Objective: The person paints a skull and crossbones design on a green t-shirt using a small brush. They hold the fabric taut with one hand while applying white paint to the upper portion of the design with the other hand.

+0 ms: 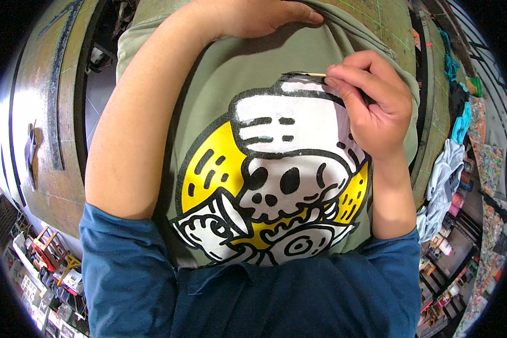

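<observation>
An olive-green T-shirt [219, 67] lies spread out in front of me, printed with a white skull in a cap [290, 127] on a yellow disc with thick black outlines. My right hand [377, 101] is closed in a pinch on a thin wooden stick [315, 74] with a dark tip. The tip touches the black outline at the top of the cap. At the far edge of the view my left hand [259, 17] rests on the cloth with its thumb stretched to the right. Its other fingers are mostly hidden. Cloth folds lie beside the thumb.
A long board [50, 141] with a dark strip runs along the left, with a gap between it and the shirt. Pale blue cloths [445, 180] hang along the right. Wooden stools [50, 248] and clutter stand at lower left, and several containers are at lower right.
</observation>
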`<action>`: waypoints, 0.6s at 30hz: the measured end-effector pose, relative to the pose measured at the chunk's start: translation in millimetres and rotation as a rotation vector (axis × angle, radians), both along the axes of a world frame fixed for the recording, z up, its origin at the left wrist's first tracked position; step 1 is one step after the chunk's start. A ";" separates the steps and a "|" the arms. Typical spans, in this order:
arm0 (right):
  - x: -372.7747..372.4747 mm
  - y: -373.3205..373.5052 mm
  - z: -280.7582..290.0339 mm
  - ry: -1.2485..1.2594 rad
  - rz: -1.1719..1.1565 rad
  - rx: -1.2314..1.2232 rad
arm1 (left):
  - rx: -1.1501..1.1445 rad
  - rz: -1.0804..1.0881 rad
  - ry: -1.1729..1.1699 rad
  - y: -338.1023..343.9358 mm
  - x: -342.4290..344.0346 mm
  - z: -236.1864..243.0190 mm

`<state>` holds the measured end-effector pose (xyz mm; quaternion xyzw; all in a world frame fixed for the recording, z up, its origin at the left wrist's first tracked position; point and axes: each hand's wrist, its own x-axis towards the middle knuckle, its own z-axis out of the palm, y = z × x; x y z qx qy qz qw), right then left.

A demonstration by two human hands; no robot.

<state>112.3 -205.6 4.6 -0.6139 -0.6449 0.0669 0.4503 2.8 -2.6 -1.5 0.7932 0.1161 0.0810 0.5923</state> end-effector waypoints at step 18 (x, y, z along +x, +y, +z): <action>2.2 5.5 -2.6 0.028 0.013 -0.039 | 0.010 -0.017 0.015 3.3 2.6 -3.2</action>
